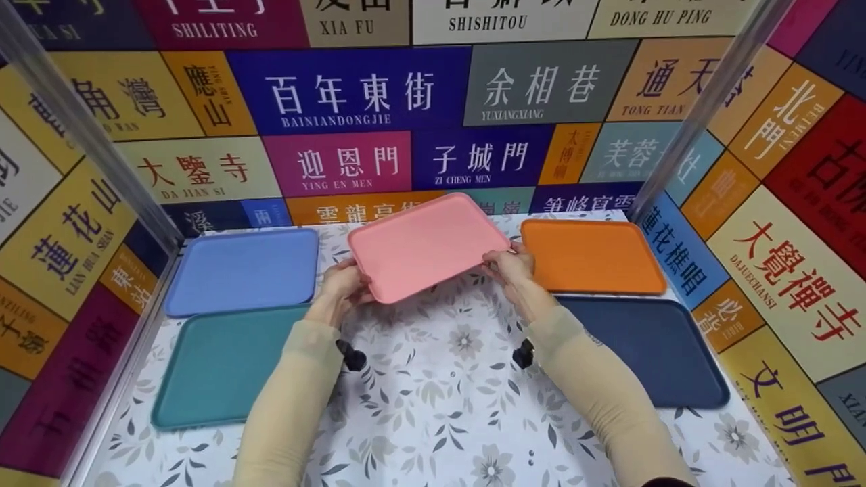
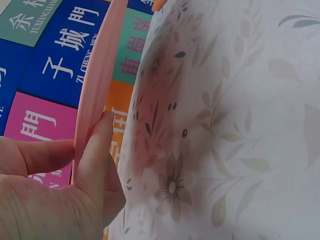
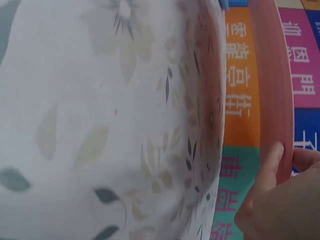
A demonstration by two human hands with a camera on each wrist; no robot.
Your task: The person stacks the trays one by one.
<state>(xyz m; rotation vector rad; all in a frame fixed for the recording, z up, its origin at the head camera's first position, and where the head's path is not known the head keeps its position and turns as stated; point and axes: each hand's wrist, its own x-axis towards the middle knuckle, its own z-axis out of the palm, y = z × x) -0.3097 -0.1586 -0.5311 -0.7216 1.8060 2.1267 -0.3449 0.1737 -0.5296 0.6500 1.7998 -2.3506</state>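
A pink rectangular tray (image 1: 429,247) with a raised rim is held up above the table, tilted so its right end is higher. My left hand (image 1: 345,284) grips its lower left corner. On the right, my right hand (image 1: 511,267) pinches the tray's right corner. In the left wrist view the thumb and fingers of the left hand (image 2: 65,185) clasp the edge of the pink tray (image 2: 97,85), which is seen side-on. The right wrist view shows the right hand (image 3: 280,195) with the pink tray (image 3: 275,85) between thumb and fingers, clear of the tablecloth.
Flat on the floral tablecloth (image 1: 446,379) lie a blue tray (image 1: 243,270) and a teal tray (image 1: 216,365) at left, and an orange tray (image 1: 592,257) and a navy tray (image 1: 656,352) at right. Sign-covered walls (image 1: 358,88) enclose the back and sides, with clear corner posts.
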